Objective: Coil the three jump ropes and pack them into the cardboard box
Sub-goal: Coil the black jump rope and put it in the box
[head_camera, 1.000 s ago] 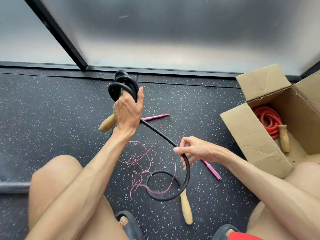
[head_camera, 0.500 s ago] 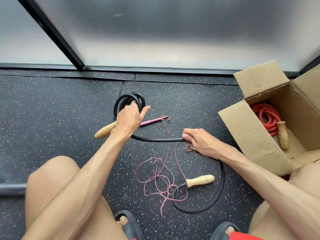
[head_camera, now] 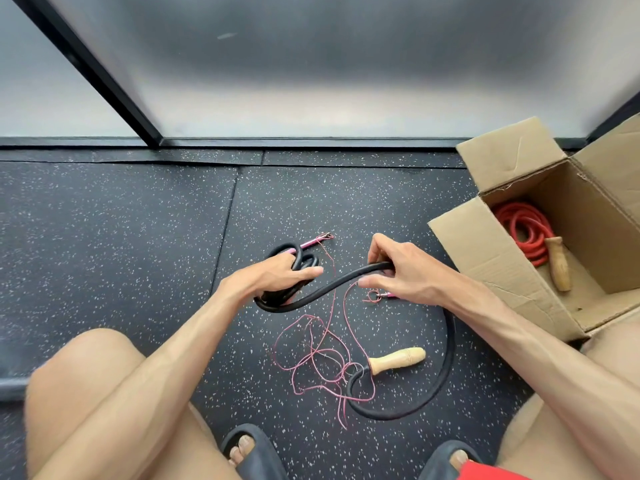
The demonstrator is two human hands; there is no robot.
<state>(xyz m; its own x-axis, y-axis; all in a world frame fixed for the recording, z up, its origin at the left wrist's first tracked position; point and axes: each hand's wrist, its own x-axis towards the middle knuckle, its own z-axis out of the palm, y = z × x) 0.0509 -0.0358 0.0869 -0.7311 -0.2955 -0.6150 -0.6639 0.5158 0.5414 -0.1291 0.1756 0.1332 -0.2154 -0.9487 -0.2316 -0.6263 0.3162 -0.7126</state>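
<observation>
My left hand (head_camera: 277, 277) grips several coiled loops of the thick black jump rope (head_camera: 446, 355) low over the floor. My right hand (head_camera: 403, 271) pinches the same rope's free length just right of the coil. From there the rope curves down to its wooden handle (head_camera: 396, 360) lying on the floor. A thin pink jump rope (head_camera: 322, 355) lies tangled under and around it, one pink handle (head_camera: 311, 242) behind my left hand. The open cardboard box (head_camera: 485, 258) at right holds a coiled red rope (head_camera: 523, 230) with a wooden handle (head_camera: 559, 263).
Dark speckled rubber flooring (head_camera: 121, 237) spreads to the left and ahead, ending at a frosted glass wall with a black frame (head_camera: 104, 77). My bare knees and slippered feet (head_camera: 249, 452) fill the bottom of the view. A grey bar shows at far left.
My left hand has dropped lower and nearer with the coil. My right hand has lifted off the floor and moved up along the rope toward the coil, raising a new length.
</observation>
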